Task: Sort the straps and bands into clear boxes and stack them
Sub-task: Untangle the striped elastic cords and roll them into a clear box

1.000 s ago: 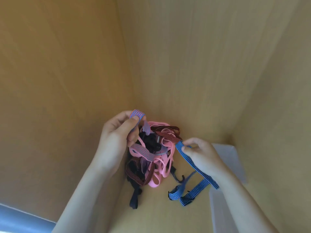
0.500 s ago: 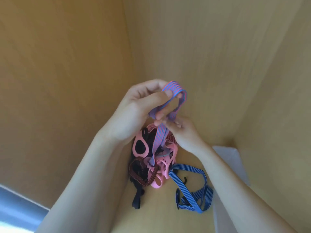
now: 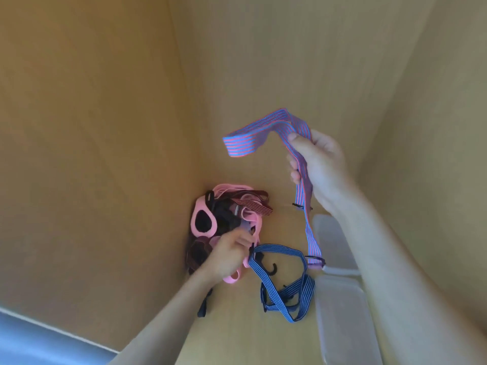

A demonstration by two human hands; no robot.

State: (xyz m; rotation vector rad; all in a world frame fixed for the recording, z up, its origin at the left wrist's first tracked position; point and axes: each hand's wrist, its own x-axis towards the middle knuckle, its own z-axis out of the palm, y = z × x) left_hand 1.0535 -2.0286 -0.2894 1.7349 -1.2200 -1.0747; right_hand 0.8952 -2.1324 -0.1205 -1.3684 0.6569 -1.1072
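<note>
Two hands show. Our right hand (image 3: 320,167) grips the pink-and-blue strap (image 3: 253,139), held up right of centre. Our left hand (image 3: 229,255) is at the tangled pile (image 3: 226,214) mid-frame, blurred; we cannot tell its grasp. The dark blue strap (image 3: 276,246) lies lower centre, beside the clear boxes (image 3: 342,325).

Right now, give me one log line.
right hand: holds pink-blue strap aloft | left hand: at strap pile, grip unclear | clear box: near pile

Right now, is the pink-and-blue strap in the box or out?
Out. The right hand holds the strap up; its lower end hangs by the box rim.
</note>
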